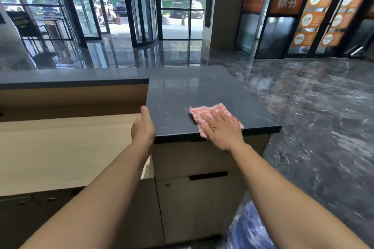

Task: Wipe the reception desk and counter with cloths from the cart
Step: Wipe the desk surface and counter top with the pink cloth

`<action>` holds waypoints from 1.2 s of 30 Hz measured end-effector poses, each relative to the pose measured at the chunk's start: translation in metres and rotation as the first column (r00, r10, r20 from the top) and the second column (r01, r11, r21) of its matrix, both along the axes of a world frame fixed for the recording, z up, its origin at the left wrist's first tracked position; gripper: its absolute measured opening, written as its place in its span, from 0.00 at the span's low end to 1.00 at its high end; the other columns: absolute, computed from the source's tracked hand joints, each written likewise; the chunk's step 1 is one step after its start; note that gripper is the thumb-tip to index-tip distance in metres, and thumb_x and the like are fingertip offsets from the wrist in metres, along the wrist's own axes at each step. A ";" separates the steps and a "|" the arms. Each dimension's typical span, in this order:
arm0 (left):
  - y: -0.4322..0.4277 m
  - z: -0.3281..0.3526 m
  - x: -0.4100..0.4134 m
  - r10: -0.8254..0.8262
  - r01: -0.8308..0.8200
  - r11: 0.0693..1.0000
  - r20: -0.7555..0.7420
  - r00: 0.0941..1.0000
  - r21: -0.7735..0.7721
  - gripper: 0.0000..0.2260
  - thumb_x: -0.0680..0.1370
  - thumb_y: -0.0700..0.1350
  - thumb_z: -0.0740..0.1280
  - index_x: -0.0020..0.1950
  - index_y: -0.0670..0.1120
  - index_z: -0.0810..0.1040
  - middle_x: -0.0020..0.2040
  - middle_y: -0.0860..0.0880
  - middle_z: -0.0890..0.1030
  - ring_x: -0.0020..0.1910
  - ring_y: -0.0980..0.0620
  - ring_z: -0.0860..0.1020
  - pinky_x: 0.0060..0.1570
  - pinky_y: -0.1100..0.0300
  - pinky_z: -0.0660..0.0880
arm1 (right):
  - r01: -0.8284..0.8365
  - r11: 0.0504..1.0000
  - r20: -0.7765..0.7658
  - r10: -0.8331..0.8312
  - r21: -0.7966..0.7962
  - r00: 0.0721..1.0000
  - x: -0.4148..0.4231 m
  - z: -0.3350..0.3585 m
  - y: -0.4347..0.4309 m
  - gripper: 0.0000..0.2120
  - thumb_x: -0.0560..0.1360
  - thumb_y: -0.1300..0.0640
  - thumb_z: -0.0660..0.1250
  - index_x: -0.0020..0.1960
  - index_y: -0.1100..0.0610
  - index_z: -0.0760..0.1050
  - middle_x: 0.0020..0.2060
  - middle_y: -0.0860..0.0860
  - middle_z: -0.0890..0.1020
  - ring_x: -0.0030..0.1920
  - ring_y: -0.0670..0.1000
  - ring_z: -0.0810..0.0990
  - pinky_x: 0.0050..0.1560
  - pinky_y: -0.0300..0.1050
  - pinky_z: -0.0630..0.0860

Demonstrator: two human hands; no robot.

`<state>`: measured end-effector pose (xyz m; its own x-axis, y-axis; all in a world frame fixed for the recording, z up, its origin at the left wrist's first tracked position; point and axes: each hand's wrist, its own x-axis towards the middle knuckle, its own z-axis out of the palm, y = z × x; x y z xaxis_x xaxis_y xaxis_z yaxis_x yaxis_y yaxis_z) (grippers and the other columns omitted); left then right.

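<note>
Pressing the right hand [221, 129] flat, fingers spread, on pink-striped cloth [208, 112] at the near right edge of the dark counter [198, 89]. Bracing with the left hand [143, 125] at the near left corner, thumb on top, fingers hidden, probably curled underneath.

Counter [202, 91]: dark stone, glossy w/ pale veins. Cloth [204, 111]: pink-white woven. Desk [60, 147], frame left: matt light wood.

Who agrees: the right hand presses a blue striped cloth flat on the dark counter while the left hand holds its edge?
Wrong colour: the head view shows the right hand pressing a pink-and-white striped cloth flat on the dark counter while the left hand holds its edge.
</note>
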<state>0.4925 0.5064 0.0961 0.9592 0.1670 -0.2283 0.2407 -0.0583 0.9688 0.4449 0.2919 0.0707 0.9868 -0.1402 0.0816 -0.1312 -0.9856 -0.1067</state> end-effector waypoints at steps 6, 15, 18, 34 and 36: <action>0.010 -0.004 -0.001 -0.076 0.076 0.997 -0.004 0.997 -0.005 0.30 0.80 0.64 0.48 0.62 0.41 0.75 0.58 0.41 0.80 0.49 0.44 0.77 0.45 0.53 0.72 | 0.300 0.953 -0.031 -0.299 0.051 0.954 -0.020 0.002 -0.069 0.24 0.82 0.40 0.44 0.77 0.40 0.54 0.79 0.47 0.54 0.78 0.54 0.52 0.75 0.57 0.49; 0.020 -0.005 0.002 -0.123 0.119 0.986 -0.023 0.992 -0.116 0.34 0.81 0.64 0.48 0.71 0.36 0.66 0.65 0.36 0.75 0.64 0.37 0.73 0.65 0.43 0.68 | 0.422 0.892 -0.001 -0.427 0.162 0.904 -0.008 0.004 0.045 0.27 0.82 0.43 0.45 0.80 0.49 0.49 0.79 0.56 0.46 0.78 0.60 0.42 0.74 0.63 0.39; 0.025 -0.001 -0.001 -0.144 0.136 0.976 -0.036 0.989 -0.173 0.33 0.82 0.63 0.47 0.72 0.38 0.66 0.47 0.46 0.79 0.46 0.49 0.77 0.52 0.52 0.71 | 0.352 0.923 -0.001 -0.356 0.156 0.934 -0.001 0.005 0.093 0.28 0.82 0.44 0.46 0.80 0.52 0.47 0.79 0.58 0.45 0.78 0.62 0.42 0.73 0.65 0.38; 0.060 0.010 0.071 -0.117 0.117 0.953 0.015 0.993 -0.279 0.12 0.80 0.49 0.65 0.58 0.42 0.78 0.52 0.43 0.83 0.45 0.49 0.80 0.35 0.58 0.75 | -0.111 0.945 0.133 0.073 0.308 0.988 0.080 0.027 0.179 0.16 0.82 0.51 0.53 0.67 0.44 0.70 0.62 0.51 0.75 0.65 0.57 0.65 0.59 0.55 0.62; 0.057 0.017 0.091 -0.122 0.124 0.954 0.025 0.992 -0.274 0.15 0.80 0.47 0.65 0.65 0.44 0.74 0.58 0.43 0.81 0.50 0.47 0.80 0.36 0.58 0.74 | -0.077 0.920 0.100 0.041 0.385 0.994 0.099 0.032 0.180 0.18 0.82 0.51 0.51 0.70 0.40 0.66 0.63 0.52 0.74 0.65 0.57 0.64 0.60 0.56 0.62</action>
